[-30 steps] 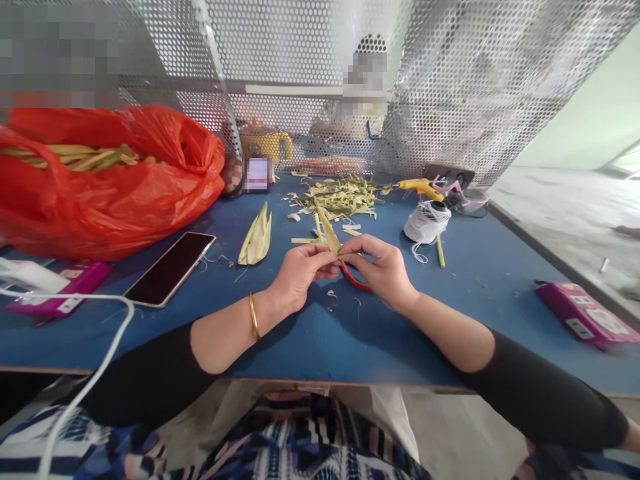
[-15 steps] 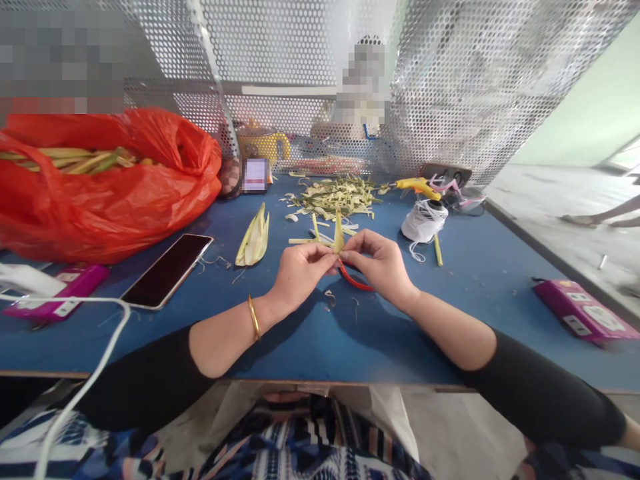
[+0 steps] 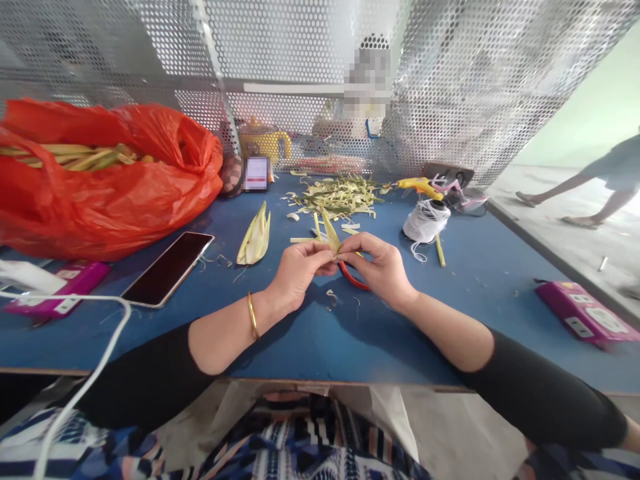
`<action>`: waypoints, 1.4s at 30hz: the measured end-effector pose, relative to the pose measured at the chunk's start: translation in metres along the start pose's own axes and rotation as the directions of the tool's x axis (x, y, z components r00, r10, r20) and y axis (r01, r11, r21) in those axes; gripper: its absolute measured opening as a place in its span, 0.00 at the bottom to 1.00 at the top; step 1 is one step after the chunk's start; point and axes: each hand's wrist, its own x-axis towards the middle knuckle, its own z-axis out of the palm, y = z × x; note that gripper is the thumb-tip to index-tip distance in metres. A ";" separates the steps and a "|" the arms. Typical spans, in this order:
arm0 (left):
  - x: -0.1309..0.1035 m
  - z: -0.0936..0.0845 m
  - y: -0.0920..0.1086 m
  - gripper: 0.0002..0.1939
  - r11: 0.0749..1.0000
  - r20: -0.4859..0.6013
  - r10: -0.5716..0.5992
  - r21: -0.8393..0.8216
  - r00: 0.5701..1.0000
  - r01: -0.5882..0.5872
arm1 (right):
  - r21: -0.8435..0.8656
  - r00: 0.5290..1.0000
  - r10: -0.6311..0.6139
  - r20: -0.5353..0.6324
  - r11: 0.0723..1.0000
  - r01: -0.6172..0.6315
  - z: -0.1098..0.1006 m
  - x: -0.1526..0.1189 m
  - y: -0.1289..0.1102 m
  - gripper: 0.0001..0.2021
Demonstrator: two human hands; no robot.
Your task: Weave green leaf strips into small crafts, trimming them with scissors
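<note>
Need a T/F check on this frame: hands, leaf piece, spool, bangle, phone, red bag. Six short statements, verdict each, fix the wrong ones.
1. The left hand and right hand pinch the same leaf piece. True.
2. The gold bangle is on the right wrist. False: it is on the left wrist.
3. The yellow glue gun lies just beyond the white thread spool. True.
4. The red bag is tied shut. False: it is open, with stalks or leaves showing inside.
5. The dark-screened phone lies flat on the blue table. True.
6. The spool stands left of the phone. False: it stands to the phone's right.
</note>
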 end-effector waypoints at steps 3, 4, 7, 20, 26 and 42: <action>0.000 0.001 -0.001 0.04 0.997 -0.007 0.060 0.046 0.998 -0.060 | 0.006 0.998 0.067 -0.016 0.998 -0.067 0.000 -0.001 0.000 0.05; -0.001 0.002 -0.001 0.04 0.994 -0.005 0.085 0.063 0.996 -0.084 | 0.006 0.995 0.092 -0.025 0.996 -0.092 0.000 -0.001 0.000 0.05; -0.002 0.002 -0.002 0.03 0.984 0.007 0.145 0.103 0.989 -0.145 | 0.008 0.989 0.138 -0.045 0.990 -0.138 0.001 -0.001 -0.001 0.06; -0.001 0.002 0.000 0.07 0.995 -0.012 0.048 0.087 0.999 -0.046 | 0.077 0.994 0.105 -0.007 0.992 -0.105 -0.001 0.001 0.001 0.05; 0.000 0.000 0.002 0.07 0.995 0.012 -0.095 -0.008 0.995 0.095 | 0.008 1.000 0.018 -0.010 1.000 -0.018 -0.002 0.001 -0.001 0.04; -0.003 0.002 -0.001 0.02 0.958 0.079 0.204 0.189 0.976 -0.216 | 0.050 0.983 0.178 -0.045 0.983 -0.175 -0.001 0.000 -0.002 0.06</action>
